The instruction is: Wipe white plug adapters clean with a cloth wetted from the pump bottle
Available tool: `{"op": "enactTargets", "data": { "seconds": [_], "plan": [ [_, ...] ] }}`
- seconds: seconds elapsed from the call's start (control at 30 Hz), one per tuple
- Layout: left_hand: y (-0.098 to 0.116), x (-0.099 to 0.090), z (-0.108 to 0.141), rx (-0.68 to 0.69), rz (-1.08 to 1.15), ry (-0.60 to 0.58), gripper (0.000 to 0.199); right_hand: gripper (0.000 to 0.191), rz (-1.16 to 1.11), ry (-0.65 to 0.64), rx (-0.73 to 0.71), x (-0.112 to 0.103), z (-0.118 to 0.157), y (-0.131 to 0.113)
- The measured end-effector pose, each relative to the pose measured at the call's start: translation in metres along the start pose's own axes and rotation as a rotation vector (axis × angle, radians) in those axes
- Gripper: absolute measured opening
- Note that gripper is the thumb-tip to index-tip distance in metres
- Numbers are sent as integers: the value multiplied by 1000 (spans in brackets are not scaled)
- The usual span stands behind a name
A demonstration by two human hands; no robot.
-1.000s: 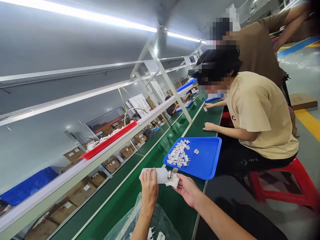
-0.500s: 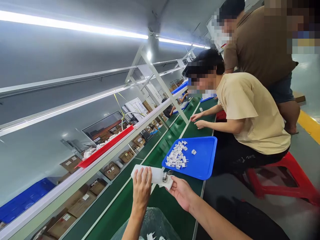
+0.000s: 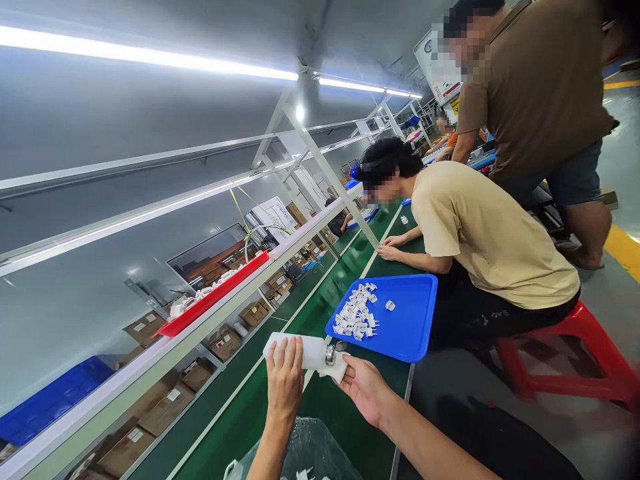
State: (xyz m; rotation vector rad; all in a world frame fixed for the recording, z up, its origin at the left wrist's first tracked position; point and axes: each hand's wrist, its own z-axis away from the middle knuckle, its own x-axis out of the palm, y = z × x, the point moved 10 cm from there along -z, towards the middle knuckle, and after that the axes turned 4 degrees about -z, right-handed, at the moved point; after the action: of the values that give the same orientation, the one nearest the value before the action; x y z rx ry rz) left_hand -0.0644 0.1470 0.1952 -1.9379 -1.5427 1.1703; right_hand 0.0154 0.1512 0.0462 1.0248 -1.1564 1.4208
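Note:
My left hand (image 3: 285, 383) grips a long white plastic housing (image 3: 305, 351) from above, over the belt. A small metal cylinder (image 3: 330, 355) sits at the housing's far end, close to my right hand (image 3: 365, 390). That hand's fingers curl under and around the same end. Below my left forearm lies a clear plastic bag (image 3: 300, 453) with white plug pieces (image 3: 303, 475) inside, cut off by the picture's lower edge. A blue tray (image 3: 415, 320) holding a heap of small white plug parts (image 3: 355, 310) stands just beyond my hands.
A green conveyor belt (image 3: 355, 440) runs away from me. A seated co-worker's hands (image 3: 390, 247) rest beyond the tray, and a standing person (image 3: 535, 113) is behind them. A shelf above the belt carries a red tray (image 3: 213, 293); cardboard boxes (image 3: 167, 408) lie below.
The view has swung slightly, and the standing person now shows further right. The seated co-worker's hands have moved to the belt's edge. My hands keep hold of the white housing.

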Motion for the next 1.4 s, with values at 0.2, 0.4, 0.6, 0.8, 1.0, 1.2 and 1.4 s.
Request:
{"op": "enactTargets", "data": {
  "seconds": [0.2, 0.4, 0.6, 0.8, 1.0, 1.2, 1.4],
  "plan": [
    [-4, 10, 3, -84, 99, -59, 49, 17, 15, -12, -8, 1, 0, -2],
    [-6, 23, 18, -336, 236, -132, 36, 16, 46, -24, -67, -1, 2, -9],
    [-13, 52, 45, -709, 399, -182, 20, 17, 74, -18, -97, -9, 4, -12],
    [-26, 111, 88, -1117, 410, -314, 31, 18, 102, -8, -108, -20, 6, -16],
    [-13, 152, 118, -1353, 443, -426, 32, 19, 191, 49, -138, -46, 4, -22],
    [13, 158, 147, -1477, 460, -539, 38, 16, 424, 96, -85, -90, -14, -22],
    [28, 155, 159, -1531, 489, -667, 42, 19, 673, 71, -131, -115, -52, -15]
  ]
}}
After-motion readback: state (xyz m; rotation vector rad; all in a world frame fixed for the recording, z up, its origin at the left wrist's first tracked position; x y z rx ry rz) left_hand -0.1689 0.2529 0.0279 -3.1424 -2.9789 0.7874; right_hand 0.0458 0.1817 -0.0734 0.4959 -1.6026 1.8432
